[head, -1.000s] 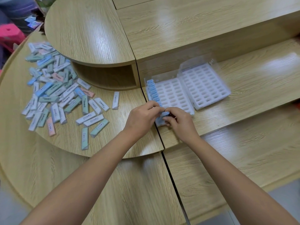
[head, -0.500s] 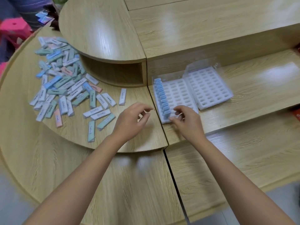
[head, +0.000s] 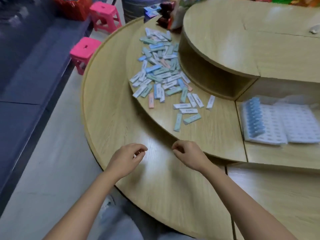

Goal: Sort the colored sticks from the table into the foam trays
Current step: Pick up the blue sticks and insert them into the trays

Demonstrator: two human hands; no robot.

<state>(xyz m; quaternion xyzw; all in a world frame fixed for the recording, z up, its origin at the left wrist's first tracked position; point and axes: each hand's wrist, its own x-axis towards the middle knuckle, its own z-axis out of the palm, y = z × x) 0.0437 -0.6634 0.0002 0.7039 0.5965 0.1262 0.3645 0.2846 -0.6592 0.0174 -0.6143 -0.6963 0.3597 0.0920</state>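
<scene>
Empty, fingers loosely curled, the left hand (head: 127, 159) and right hand (head: 189, 157) hover above the front edge of the counter (head: 155, 187). The colored sticks (head: 161, 75) lie heaped toward its far left; the foam trays (head: 294, 129) sit at its right edge, one blue row (head: 254, 118) filled. Best reach for one colour only, nearest strays first

Hands: two, the left hand (head: 126, 159) and the right hand (head: 188, 155). Foam trays: two, the left tray (head: 271, 130) with one row of upright blue sticks (head: 255, 116), roughly ten but too blurred for an exact tally, and the right tray (head: 301, 125). Loose sticks (head: 161, 73): several dozen in white, green, blue and pink, overlapping too much to count; pink stools: two, the nearer stool (head: 83, 51) and the farther stool (head: 105, 13).
</scene>
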